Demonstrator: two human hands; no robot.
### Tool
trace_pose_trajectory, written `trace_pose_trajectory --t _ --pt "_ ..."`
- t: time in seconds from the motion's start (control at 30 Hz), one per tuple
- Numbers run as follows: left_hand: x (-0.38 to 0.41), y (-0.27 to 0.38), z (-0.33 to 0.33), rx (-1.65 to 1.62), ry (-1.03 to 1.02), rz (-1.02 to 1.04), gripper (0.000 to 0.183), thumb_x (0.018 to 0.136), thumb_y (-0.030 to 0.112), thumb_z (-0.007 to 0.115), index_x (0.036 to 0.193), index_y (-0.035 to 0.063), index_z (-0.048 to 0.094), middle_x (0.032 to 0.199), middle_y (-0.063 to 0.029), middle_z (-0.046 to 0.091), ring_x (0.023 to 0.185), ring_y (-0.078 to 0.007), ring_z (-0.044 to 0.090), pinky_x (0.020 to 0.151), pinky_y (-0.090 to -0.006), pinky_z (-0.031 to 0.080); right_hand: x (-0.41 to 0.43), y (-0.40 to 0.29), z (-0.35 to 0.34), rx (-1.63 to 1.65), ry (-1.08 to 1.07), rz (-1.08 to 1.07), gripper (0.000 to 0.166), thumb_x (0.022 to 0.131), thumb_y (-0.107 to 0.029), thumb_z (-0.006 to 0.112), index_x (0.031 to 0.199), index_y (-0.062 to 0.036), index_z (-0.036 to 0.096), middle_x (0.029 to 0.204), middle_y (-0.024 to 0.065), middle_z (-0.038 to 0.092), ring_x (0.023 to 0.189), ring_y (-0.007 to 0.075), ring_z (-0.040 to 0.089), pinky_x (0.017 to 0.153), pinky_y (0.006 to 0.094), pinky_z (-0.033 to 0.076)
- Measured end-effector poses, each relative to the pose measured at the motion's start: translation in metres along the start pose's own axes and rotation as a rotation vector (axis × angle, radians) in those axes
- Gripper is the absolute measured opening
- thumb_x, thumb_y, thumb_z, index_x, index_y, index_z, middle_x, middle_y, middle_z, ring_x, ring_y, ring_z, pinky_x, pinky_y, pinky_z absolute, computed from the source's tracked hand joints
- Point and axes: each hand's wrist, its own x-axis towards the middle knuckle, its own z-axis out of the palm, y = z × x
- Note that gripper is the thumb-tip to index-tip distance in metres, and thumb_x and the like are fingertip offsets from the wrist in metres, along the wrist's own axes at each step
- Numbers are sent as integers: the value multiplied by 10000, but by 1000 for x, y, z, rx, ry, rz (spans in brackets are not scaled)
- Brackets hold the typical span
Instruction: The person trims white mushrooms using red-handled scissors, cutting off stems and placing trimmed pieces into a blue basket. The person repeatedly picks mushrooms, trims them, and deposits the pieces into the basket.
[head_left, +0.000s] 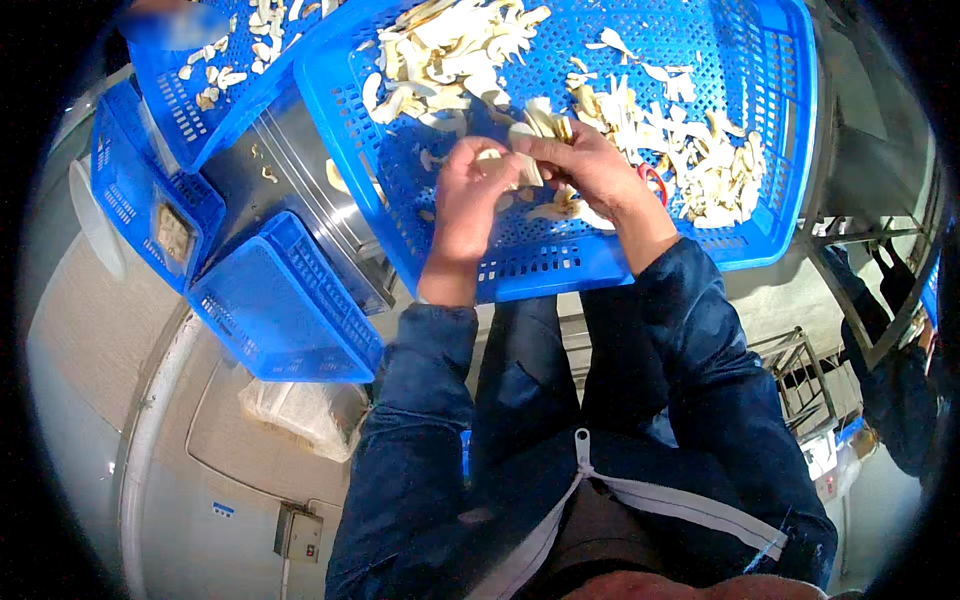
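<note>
Both hands are over a large blue perforated plastic basket (555, 281). My left hand (474, 187) pinches a pale slice, which looks like sliced mushroom (529, 171). My right hand (592, 161) holds several similar pale slices (546, 120) between thumb and fingers, close beside the left fingertips. A heap of cream-coloured slices (450, 56) lies at the basket's upper left, and another heap (724, 180) spreads over its right side. Loose pieces (566, 206) lie just below the right hand. The red handle of a tool (654, 184), perhaps scissors, shows beside the right wrist.
Another blue basket (176, 112) with slices stands at upper left. Blue baskets (270, 315) are stacked or leaned at left, by a stainless steel table (300, 180). A wrapped white bundle (307, 412) lies on the floor. A metal rack (799, 375) and another person (892, 390) are at right.
</note>
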Motion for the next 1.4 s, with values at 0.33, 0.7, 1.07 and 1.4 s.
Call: trace_pose_trajectory --t 0.33,0.7,1.07,1.4 --pt "58 23 -5 1110 255 637 211 809 75 683 1013 108 638 944 -110 627 846 -331 636 733 -415 514 -2 2 -43 182 12 -50 197 884 -167 559 956 0 637 878 86 643 749 181 628 715 339 539" --pt "44 13 -14 400 141 7 203 865 190 751 926 44 623 720 38 525 633 -71 487 551 -241 378 2 13 -30 251 35 -119 105 914 -103 681 980 -51 618 816 24 638 677 135 611 645 258 486" --pt "18 39 17 187 23 -136 255 884 197 735 1060 23 673 826 1 608 639 -43 470 524 -215 347 25 16 -27 149 142 -99 228 899 -236 697 1064 -79 701 949 30 707 838 142 656 685 264 484" --pt "78 37 -1 1355 370 692 184 824 169 713 964 94 620 1069 -107 609 838 -339 654 711 -440 541 19 -1 -41 5 138 -144 286 843 -117 742 1107 -46 656 935 37 684 787 151 646 748 276 533"
